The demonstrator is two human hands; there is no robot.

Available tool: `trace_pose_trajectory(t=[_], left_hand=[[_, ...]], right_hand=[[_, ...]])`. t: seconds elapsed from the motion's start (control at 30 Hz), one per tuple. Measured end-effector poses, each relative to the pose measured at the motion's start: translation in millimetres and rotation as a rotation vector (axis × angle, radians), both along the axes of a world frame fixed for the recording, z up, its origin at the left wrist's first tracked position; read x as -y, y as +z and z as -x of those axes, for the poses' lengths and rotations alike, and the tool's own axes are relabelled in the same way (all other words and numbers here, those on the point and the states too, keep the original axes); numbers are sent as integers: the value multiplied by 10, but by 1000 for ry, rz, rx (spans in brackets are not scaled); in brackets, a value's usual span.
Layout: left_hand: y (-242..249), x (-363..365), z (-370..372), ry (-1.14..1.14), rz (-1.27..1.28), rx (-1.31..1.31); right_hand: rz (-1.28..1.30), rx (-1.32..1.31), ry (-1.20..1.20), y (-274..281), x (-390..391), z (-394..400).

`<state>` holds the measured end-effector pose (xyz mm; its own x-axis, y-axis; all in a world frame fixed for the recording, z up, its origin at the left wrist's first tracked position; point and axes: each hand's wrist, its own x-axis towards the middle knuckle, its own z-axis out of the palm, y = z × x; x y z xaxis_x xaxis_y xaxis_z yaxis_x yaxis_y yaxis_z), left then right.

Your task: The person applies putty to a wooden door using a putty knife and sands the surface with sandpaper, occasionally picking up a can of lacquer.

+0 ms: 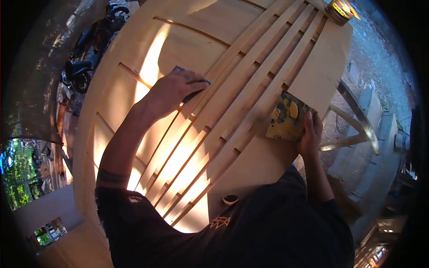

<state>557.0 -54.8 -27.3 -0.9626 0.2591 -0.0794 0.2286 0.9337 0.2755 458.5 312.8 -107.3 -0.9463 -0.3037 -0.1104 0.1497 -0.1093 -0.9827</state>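
Note:
My left hand [176, 89] is closed over a dark flat blade [193, 95], probably a putty spreader, mostly covered by the fingers. It presses against the pale wooden panel [192, 49], beside the long slats [250, 67]. In my right hand [311, 131] is a square putty board [286, 127], gripped at its right edge with the thumb on top. Lumps of yellow putty [292, 109] and dark smears lie on that board. It is held over the panel's right part.
A tin with a yellow label [340, 12] stands at the panel's far right corner. Wooden trestle legs [353, 120] show on the right. A motorbike [80, 73] is parked at the far left. Sunlight falls in bright patches across the slats.

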Motion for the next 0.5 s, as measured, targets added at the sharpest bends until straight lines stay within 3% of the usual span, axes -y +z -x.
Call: trace_pose_trajectory(t=[0.1, 0.27, 0.37, 0.43, 0.5], left_hand=[[-141, 96, -257, -78, 16, -52], [349, 179, -633, -103, 37, 304], [362, 173, -280, 139, -163, 279], [238, 186, 94, 17, -114, 157], [85, 173, 286, 8, -119, 152]], right_hand=[[-59, -3, 7, 8, -22, 7], [-75, 38, -38, 135, 82, -56], [-123, 2, -6, 136, 40, -68], [-154, 1, 97, 68, -122, 1], [-266, -75, 55, 83, -97, -35]])
